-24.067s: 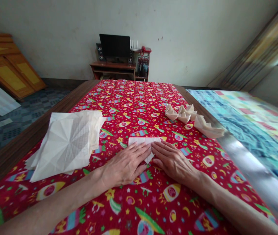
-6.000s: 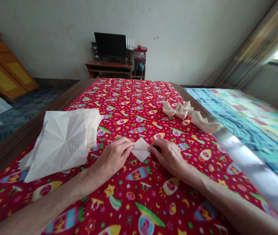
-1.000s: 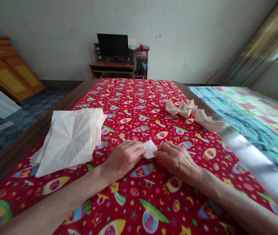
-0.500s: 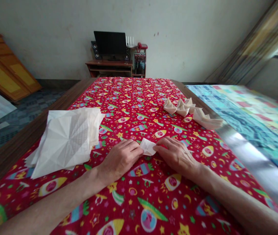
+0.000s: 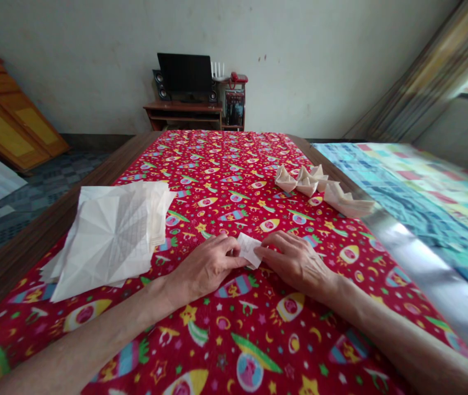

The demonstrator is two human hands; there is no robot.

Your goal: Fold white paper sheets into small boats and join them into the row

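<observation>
A small folded white paper piece (image 5: 248,249) lies on the red patterned tablecloth (image 5: 234,329) in front of me. My left hand (image 5: 206,267) pinches its left edge with curled fingers. My right hand (image 5: 295,261) grips its right edge, fingers bent onto the paper. Both hands rest on the cloth and nearly meet over the piece.
A stack of creased white sheets (image 5: 112,236) lies at the left. Several folded paper boats (image 5: 320,189) sit at the far right near the table's edge. A bed with a blue patchwork cover (image 5: 423,203) is on the right. A desk with a monitor (image 5: 184,74) stands by the far wall.
Six seconds ago the paper was a flat diamond between my fingertips; it is now a smaller, thicker fold. In the last second my hands have closed in a little around it.
</observation>
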